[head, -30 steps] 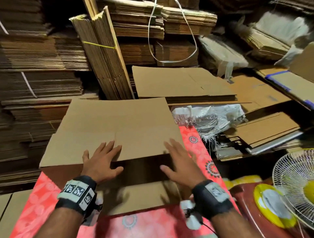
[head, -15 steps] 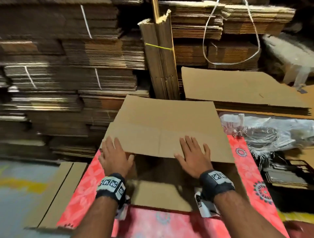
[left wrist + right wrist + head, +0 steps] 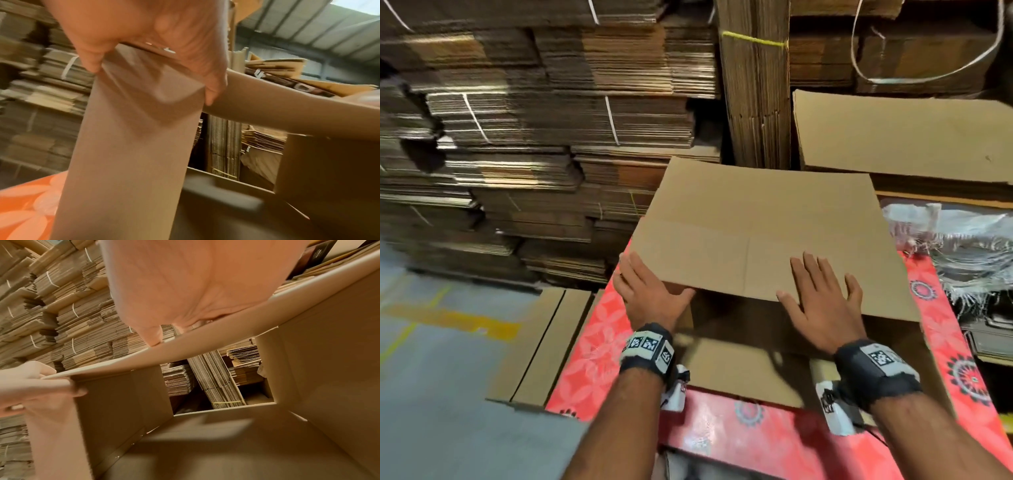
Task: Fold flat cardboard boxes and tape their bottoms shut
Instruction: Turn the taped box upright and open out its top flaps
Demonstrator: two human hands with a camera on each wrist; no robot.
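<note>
My left hand (image 3: 650, 294) apparently grips the box (image 3: 763, 236) corner at frame centre; right hand (image 3: 822, 305) presses flat, fingers released, squaring it.

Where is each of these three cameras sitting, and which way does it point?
Head: worn on the head, looking forward and down at the cardboard box; both forearms, left hand, right hand show.
Left wrist: under that wrist, looking along the fingers gripping a side panel.
Right wrist: looks up past the palm into the box.
All three share the box.
</note>
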